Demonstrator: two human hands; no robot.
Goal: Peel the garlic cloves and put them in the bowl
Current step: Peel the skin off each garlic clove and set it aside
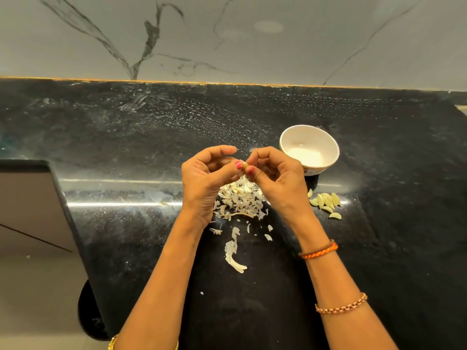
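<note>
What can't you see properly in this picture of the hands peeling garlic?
All in the head view:
- The garlic clove: mostly hidden by the fingertips of the left hand and right hand, so how much skin remains is unclear.
- The bowl: its inside is glared out, so any contents cannot be told.
- The peel pile: partly covered by both hands.
- The bowl's outside pattern: too small and shadowed.
</note>
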